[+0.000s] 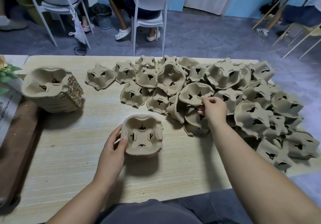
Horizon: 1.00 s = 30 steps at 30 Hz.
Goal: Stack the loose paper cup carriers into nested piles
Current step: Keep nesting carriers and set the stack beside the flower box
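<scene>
The left grip [113, 145] is clamped on the near-left wall of a short nested pile [143, 136] of paper cup carriers, thumb over the rim and fingers round the outside. This pile stands on the table [69, 163] just in front of the person, open side up; its four cup wells hold nothing.

The right grip [214, 109] is closed in a pinch on the lower rim of a single carrier [195, 93], which is tilted with its hollow toward the camera. This carrier rests on the near-left edge of the loose heap [251, 119], which covers the right half of the table. Most carriers in the heap lie bottom up.

A taller nested pile [48, 88] stands at the far left of the table, open side up, wells empty. It touches a woven basket [75, 89]; whether it sits inside the basket cannot be told.
</scene>
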### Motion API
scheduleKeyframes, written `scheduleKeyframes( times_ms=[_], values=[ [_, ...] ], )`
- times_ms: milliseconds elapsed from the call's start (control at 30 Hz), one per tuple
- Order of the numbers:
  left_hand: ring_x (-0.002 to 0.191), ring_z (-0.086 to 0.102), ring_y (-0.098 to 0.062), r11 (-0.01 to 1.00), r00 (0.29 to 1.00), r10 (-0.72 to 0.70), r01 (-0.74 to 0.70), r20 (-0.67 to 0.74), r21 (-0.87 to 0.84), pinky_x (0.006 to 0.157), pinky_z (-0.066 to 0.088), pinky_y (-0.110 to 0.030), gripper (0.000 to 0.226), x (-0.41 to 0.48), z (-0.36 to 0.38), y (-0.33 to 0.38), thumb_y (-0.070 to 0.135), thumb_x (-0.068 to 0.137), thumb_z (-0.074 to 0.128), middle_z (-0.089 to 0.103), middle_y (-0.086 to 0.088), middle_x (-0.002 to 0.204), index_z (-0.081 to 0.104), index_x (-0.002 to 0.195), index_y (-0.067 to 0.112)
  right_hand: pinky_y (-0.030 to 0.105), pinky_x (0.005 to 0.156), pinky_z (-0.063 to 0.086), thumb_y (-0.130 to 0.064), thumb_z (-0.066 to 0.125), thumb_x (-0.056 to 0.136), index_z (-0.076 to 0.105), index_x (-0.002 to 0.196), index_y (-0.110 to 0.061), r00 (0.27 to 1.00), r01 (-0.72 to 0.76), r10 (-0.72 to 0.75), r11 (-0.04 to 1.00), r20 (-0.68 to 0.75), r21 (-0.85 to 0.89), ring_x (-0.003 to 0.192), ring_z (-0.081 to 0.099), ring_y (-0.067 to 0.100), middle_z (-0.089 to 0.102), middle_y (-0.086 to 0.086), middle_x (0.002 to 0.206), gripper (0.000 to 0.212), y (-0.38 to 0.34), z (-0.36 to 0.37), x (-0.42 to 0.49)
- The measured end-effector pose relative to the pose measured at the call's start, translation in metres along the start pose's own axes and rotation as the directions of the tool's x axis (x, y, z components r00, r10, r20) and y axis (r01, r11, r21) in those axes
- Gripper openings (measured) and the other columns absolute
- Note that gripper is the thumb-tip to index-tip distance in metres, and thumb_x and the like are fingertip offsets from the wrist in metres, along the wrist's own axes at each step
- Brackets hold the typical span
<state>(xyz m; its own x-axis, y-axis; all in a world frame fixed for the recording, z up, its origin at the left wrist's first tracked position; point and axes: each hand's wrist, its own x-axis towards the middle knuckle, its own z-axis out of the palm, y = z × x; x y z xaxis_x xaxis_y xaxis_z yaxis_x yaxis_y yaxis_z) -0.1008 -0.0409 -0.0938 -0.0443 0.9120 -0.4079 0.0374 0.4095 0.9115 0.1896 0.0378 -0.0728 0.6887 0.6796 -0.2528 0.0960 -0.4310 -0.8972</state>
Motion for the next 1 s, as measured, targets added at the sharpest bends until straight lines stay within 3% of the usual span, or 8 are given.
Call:
scheduleKeyframes(
  times_ms=[167,233,333,467,600,733,867,1000],
  values=[
    [0.117,0.057,-0.008,0.999,1.0,-0.006,0.007,0.012,-0.033,0.105,0.044,-0.045,0.022,0.0,0.001,0.004,0.05,0.087,0.054,0.063,0.024,0.118,0.059,0.105,0.063,0.018,0.052,0.053,-0.016,0.064,0.088,0.057,0.072,-0.012,0.999,0.003,-0.01,0.986,0.04,0.169,0.069,0.062,0.015,0.062,0.007,0.082,0.018,-0.008,-0.03,-0.028],
    [0.118,0.057,-0.008,0.999,1.0,-0.015,0.016,0.016,-0.048,0.104,0.044,-0.045,0.024,0.001,0.0,0.003,0.056,0.082,0.054,0.063,0.026,0.118,0.059,0.104,0.063,0.02,0.052,0.054,-0.014,0.062,0.089,0.06,0.069,-0.014,0.989,-0.041,0.004,0.967,0.147,0.253,0.066,0.062,0.016,0.065,0.006,0.078,0.02,-0.012,-0.042,-0.054],
    [0.119,0.056,-0.007,0.997,1.0,-0.026,0.027,0.016,-0.079,0.104,0.044,-0.041,0.023,0.002,0.0,0.0,0.044,0.095,0.05,0.061,0.022,0.123,0.059,0.111,0.057,0.02,0.046,0.05,-0.007,0.056,0.09,0.058,0.072,-0.01,0.928,-0.186,0.048,0.918,0.369,0.35,0.051,0.059,0.01,0.065,0.002,0.062,0.018,-0.014,-0.039,-0.095],
    [0.092,0.059,0.013,0.992,0.998,-0.049,0.052,0.026,-0.111,0.079,0.046,-0.022,0.034,-0.003,0.001,0.01,0.035,0.104,0.028,0.06,0.025,0.11,0.053,0.126,0.038,0.021,0.049,0.051,-0.005,0.06,0.086,0.058,0.072,-0.01,0.823,-0.24,0.067,0.941,0.564,0.239,0.054,0.06,0.008,0.064,0.0,0.062,0.015,-0.01,-0.008,-0.132],
    [0.102,0.056,0.005,0.988,0.997,-0.069,0.074,0.045,-0.137,0.088,0.045,-0.027,0.047,-0.004,-0.002,0.01,0.047,0.101,0.022,0.06,0.015,0.121,0.051,0.135,0.033,0.026,0.054,0.052,-0.006,0.066,0.084,0.059,0.068,-0.013,0.858,-0.129,0.021,0.976,0.513,0.175,0.058,0.057,0.011,0.061,0.001,0.064,0.018,0.004,0.02,-0.141],
    [0.105,0.055,0.005,0.99,0.997,-0.052,0.06,0.062,-0.131,0.101,0.044,-0.034,0.041,-0.007,-0.004,0.011,0.045,0.098,0.036,0.058,0.02,0.125,0.052,0.135,0.034,0.019,0.05,0.046,-0.009,0.073,0.079,0.057,0.078,-0.009,0.897,-0.029,-0.019,0.994,0.442,0.101,0.06,0.055,0.012,0.059,0.008,0.068,0.016,0.016,0.024,-0.141],
    [0.104,0.057,0.005,0.99,0.998,-0.024,0.032,0.058,-0.134,0.082,0.047,-0.023,0.032,-0.007,-0.002,0.009,0.028,0.095,0.053,0.058,0.018,0.123,0.054,0.124,0.041,0.015,0.053,0.042,-0.011,0.077,0.075,0.058,0.072,-0.019,0.906,0.1,-0.103,0.995,0.411,0.028,0.058,0.053,0.004,0.06,-0.002,0.066,0.02,0.024,0.025,-0.145],
    [0.104,0.059,0.001,0.992,0.999,-0.004,0.01,0.049,-0.123,0.078,0.047,-0.023,0.034,-0.006,-0.003,0.006,0.016,0.096,0.052,0.06,0.017,0.119,0.054,0.11,0.047,0.016,0.057,0.04,-0.014,0.075,0.078,0.061,0.072,-0.027,0.894,0.185,-0.153,0.982,0.421,-0.037,0.053,0.047,-0.001,0.057,-0.01,0.063,0.02,0.031,0.027,-0.139]
  ],
)
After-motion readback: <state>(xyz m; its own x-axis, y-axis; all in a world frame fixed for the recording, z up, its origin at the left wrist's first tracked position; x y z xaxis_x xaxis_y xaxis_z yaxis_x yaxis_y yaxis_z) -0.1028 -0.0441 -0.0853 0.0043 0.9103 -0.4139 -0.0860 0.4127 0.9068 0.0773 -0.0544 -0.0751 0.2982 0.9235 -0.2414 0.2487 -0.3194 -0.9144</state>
